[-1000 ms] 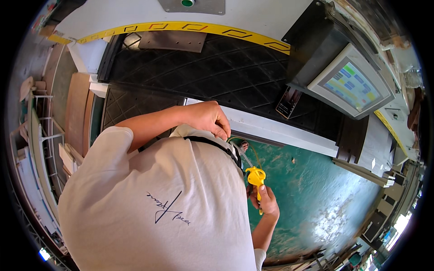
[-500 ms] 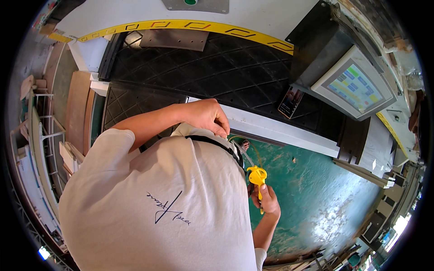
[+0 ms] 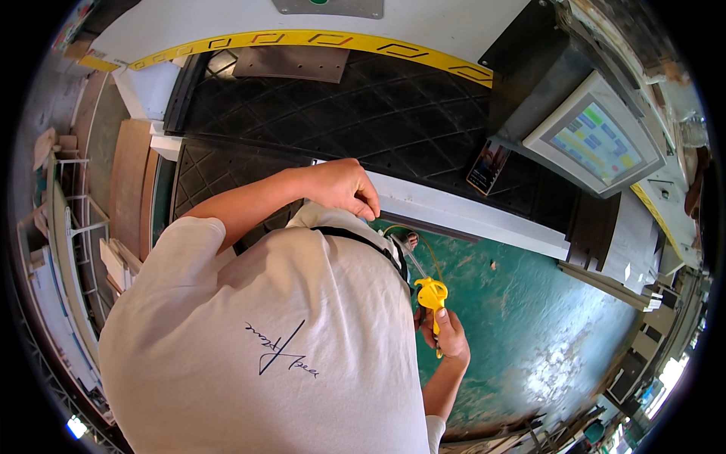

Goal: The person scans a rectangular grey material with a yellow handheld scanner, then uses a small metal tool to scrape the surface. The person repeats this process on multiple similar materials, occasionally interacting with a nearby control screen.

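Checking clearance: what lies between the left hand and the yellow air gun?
Head view: a silver tube, a thin yellowish hose and green floor show between the left hand and the yellow air gun.

Bright yellow marks the air gun on the right. The near shirt is off-white with dark, scrawled lettering, the belt strap black, the floor green with paler streaks. Far off, dark and reddish outlined parallelograms dot a yellow band above a black, diamond-lined machine bed; the right-hand screen shows pale blue, green and yellow.
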{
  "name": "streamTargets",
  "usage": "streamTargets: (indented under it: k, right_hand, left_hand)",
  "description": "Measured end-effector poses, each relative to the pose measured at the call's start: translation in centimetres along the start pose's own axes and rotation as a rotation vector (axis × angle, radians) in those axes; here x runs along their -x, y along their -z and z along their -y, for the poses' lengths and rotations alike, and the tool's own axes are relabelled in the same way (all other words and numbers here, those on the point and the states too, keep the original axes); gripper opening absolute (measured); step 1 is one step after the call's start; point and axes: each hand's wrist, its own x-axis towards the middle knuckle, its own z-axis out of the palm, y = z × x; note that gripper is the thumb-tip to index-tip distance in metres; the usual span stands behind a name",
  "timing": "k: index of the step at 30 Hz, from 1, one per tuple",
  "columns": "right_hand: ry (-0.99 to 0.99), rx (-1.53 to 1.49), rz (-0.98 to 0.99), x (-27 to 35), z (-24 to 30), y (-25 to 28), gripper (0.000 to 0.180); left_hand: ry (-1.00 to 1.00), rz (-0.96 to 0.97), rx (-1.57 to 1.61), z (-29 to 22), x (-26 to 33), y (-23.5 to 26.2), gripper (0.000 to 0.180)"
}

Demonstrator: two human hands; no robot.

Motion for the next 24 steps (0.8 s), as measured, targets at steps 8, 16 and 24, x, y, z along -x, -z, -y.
streamTargets:
  k: [8,16,24]
  right_hand:
    - [0.128,0.198,-0.405,4.1,-0.2,0.4,0.068]
    - [0.073,0.067,-0.541,8.4,-0.8,0.1,0.069]
    - [0.153,-0.092,-0.609,9.3,-2.0,-1.3,0.054]
  left_hand:
    - [0.251,-0.244,-0.406,11.0,0.3,2.2,0.032]
    - [0.304,-0.460,-0.129,15.7,-2.2,3.7,0.031]
    - [0.216,-0.367,-0.085,13.8,-12.4,3.9,0.026]
